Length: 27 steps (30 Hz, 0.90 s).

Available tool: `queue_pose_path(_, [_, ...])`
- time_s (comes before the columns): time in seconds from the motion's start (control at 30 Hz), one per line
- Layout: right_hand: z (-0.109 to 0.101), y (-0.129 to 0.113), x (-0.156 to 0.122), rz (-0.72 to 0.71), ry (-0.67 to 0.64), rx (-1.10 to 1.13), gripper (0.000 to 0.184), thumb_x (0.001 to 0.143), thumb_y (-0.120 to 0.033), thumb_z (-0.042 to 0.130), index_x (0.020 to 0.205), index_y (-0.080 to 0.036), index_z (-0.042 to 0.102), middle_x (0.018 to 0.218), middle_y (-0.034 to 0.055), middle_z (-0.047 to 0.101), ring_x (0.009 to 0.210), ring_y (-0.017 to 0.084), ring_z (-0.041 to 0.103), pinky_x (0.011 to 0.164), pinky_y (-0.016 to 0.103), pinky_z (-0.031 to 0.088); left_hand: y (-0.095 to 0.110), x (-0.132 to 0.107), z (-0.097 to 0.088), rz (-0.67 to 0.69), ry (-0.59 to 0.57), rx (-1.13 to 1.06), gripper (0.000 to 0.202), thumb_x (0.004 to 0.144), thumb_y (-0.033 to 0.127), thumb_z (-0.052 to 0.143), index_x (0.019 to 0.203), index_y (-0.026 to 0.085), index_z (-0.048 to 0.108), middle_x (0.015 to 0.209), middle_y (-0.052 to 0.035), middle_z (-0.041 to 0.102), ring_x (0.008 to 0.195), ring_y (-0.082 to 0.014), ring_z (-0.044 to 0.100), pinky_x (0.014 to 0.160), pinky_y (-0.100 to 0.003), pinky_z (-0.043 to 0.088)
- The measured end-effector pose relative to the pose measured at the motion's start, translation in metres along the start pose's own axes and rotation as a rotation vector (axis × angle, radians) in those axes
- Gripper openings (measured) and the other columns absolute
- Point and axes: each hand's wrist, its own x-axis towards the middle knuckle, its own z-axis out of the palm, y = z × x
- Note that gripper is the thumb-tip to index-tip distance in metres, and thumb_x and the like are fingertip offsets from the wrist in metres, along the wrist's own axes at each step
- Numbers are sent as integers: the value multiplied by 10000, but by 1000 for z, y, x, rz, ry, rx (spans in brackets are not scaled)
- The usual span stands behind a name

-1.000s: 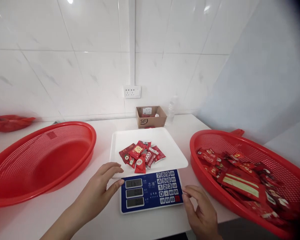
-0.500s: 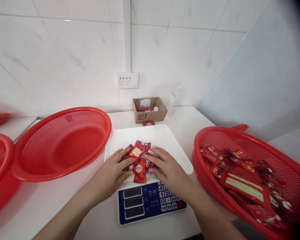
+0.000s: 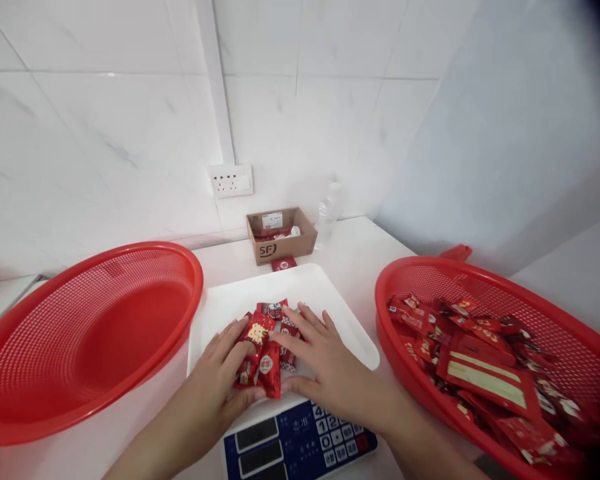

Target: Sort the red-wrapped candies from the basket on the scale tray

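A small pile of red snack packets (image 3: 267,363) lies on the white pan (image 3: 300,283) of a digital scale. My left hand (image 3: 220,377) curls around the pile's left side, its thumb at the front edge and its fingers against the packets. On the right, my right hand (image 3: 320,353) has its fingers spread; the fingertips reach over the packets on that side. Below the pan shows the scale's blue panel (image 3: 300,440), with dark displays and a keypad partly covered by my right hand.
To the left stands a red plastic basket (image 3: 40,333). Another red basket (image 3: 395,333) at the right holds many snack packets. Behind the scale are a cardboard box (image 3: 290,248), a single red packet (image 3: 283,264) and a clear bottle (image 3: 327,213). A socket (image 3: 231,181) is on the tiled wall.
The view has shifted, so the scale and baskets sit lower and further left. My right hand's fingers have spread and lifted somewhat from the packets; my left hand stays against them.
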Motion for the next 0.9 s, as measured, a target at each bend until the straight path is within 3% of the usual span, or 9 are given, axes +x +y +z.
queue_pose_path(0.13, [-1, -4, 8, -22, -24, -14, 719, 800, -465, 671, 1443, -304, 391, 1584, 112, 162, 1444, 373, 51, 1099, 667, 91, -1, 8, 7, 29, -27, 34, 626, 848, 375, 630, 1411, 240, 390, 1555, -158, 263, 1413, -369, 236, 1081, -613, 300])
queue_pose_path(0.23, [-1, -4, 14, 22, -29, -52, 710, 810, -369, 671, 1452, -282, 382, 1570, 108, 217, 1443, 361, 104, 1109, 649, 95, -8, 13, 17, 26, -53, 57, 708, 848, 240, 633, 1470, 267, 296, 1563, -132, 242, 1429, -338, 188, 1110, -598, 243])
queue_pose_path(0.33, [1, -2, 17, 61, -27, -58, 714, 804, -301, 662, 1456, -295, 372, 1561, 94, 241, 1434, 365, 154, 1103, 655, 129, -21, 19, 32, 45, -56, 63, 874, 752, 140, 716, 1486, 288, 265, 1564, -132, 226, 1417, -353, 216, 1114, -580, 247])
queue_pose_path(0.43, [4, 2, 22, 62, -28, -74, 727, 786, -263, 657, 1453, -307, 372, 1556, 91, 236, 1426, 378, 169, 1091, 668, 150, -33, 27, 43, 43, -53, 112, 986, 656, 203, 817, 1482, 281, 285, 1547, -169, 243, 1391, -416, 240, 1086, -628, 247])
queue_pose_path(0.6, [15, 19, 30, -8, -18, -132, 714, 805, -372, 643, 1455, -332, 350, 1531, 125, 267, 1398, 416, 216, 1042, 716, 198, -37, 30, 42, 112, -70, 126, 768, 847, 414, 634, 1496, 294, 240, 1522, -178, 288, 1374, -412, 279, 1041, -623, 316])
queue_pose_path(0.73, [39, 48, 39, -75, 109, -198, 706, 781, -454, 671, 1424, -392, 386, 1488, 139, 353, 1330, 479, 330, 941, 772, 295, -38, 33, 48, 106, -49, 154, 640, 898, 386, 565, 1475, 333, 292, 1519, -164, 292, 1358, -402, 313, 1033, -597, 349])
queue_pose_path(0.8, [48, 60, 44, -115, 172, -223, 633, 834, -467, 610, 1420, -430, 371, 1471, 119, 392, 1303, 462, 391, 920, 751, 352, -40, 37, 51, 85, -69, 171, 590, 907, 358, 556, 1456, 335, 340, 1510, -168, 314, 1347, -402, 331, 1025, -596, 361])
queue_pose_path(0.9, [49, 63, 47, -150, 225, -229, 642, 820, -500, 620, 1411, -449, 374, 1460, 101, 420, 1283, 450, 430, 914, 719, 396, -40, 40, 51, 82, -72, 165, 574, 903, 369, 560, 1442, 338, 365, 1512, -172, 310, 1348, -402, 330, 1022, -600, 361])
